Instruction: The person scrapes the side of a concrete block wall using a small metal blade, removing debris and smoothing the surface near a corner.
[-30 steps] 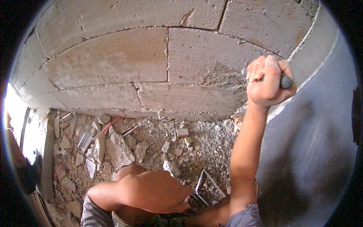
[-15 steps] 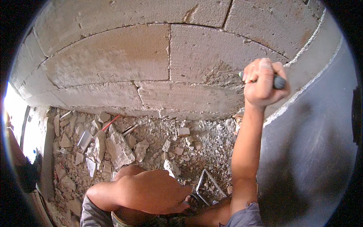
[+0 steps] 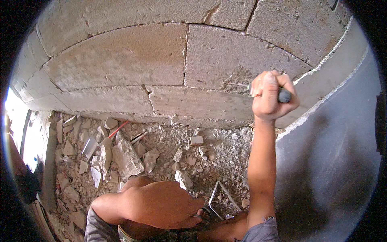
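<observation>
My right hand [image 3: 274, 94] is closed around a screwdriver [image 3: 285, 95] with a dark, rounded handle and a green part near its shaft. The thin metal shaft points left, across a rough, chipped patch [image 3: 242, 76] in the pale block wall [image 3: 141, 52]. Whether its tip touches the wall I cannot tell. Lower down, my left arm lies across my bent leg. My left hand [image 3: 179, 203] hangs there with its visible fingertips apart and nothing seen in it.
Broken masonry [image 3: 127, 157] and gravel cover the floor below the wall. Among it lie a red stick [image 3: 119, 129], a light metal profile piece [image 3: 90, 148] and a bent white strip [image 3: 213, 193] near my sandalled foot [image 3: 205, 213]. A smooth grey surface [image 3: 322, 169] stands at the right.
My right hand has moved slightly left and down with the screwdriver, and its shaft now lies farther left on the chipped patch. My left hand stays in place.
</observation>
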Motion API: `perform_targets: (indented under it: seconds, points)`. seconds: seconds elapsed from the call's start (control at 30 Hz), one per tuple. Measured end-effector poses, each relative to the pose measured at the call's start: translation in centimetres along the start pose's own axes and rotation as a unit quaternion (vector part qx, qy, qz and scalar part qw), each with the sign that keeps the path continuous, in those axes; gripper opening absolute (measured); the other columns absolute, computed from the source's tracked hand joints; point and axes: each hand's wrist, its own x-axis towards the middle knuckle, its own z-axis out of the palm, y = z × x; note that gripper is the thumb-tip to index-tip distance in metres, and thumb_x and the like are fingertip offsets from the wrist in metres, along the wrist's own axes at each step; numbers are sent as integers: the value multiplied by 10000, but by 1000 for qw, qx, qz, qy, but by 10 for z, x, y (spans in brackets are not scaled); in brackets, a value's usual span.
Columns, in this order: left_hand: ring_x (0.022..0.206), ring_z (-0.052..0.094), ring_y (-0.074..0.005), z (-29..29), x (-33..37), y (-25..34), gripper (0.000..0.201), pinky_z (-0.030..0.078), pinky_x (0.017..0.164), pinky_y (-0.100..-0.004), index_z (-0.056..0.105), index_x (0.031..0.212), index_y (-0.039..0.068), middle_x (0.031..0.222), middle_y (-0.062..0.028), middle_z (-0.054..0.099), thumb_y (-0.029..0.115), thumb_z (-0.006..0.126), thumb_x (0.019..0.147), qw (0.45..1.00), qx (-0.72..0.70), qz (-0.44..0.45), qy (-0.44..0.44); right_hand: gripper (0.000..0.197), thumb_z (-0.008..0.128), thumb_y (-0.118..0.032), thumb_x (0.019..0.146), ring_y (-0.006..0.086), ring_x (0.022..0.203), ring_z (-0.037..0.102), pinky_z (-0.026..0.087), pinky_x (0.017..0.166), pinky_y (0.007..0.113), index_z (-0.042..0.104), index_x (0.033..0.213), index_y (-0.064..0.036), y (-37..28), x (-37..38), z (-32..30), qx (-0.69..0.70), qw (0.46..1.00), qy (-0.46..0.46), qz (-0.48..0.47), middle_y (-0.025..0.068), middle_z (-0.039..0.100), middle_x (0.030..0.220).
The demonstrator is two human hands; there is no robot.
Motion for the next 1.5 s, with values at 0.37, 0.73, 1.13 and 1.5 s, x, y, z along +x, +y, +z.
perform_targets:
  seconds: [0.37,0.73,1.13,1.5]
  points:
    - [580,603,-368,-3,-4,1,382,485,536,-434,521,920,-33,589,-161,582,344,464,921,1000,-3,-2,1,245,553,41,773,66,409,429,317,370,227,446,571,-46,4,0,8,40,999,21,2,28,495,501]
    - [621,616,-351,0,-5,0,396,486,552,-422,526,953,-37,644,-165,600,354,473,918,1000,9,5,12,277,508,-7,844,111,372,421,366,349,266,397,594,-49,18,-9,15,-40,999,22,4,65,463,471]
    - [611,612,-359,-3,-2,2,392,482,542,-435,512,970,-32,640,-157,603,355,484,908,1000,14,-4,-17,298,539,-5,843,96,390,447,368,355,252,406,580,-49,-9,17,7,49,996,66,20,58,500,495]
    - [615,616,-364,1,1,8,398,482,550,-440,508,985,-25,638,-161,603,365,495,906,1000,11,-10,-27,291,524,7,841,98,385,448,361,350,250,413,577,-45,-4,17,-7,22,999,47,15,55,487,482]
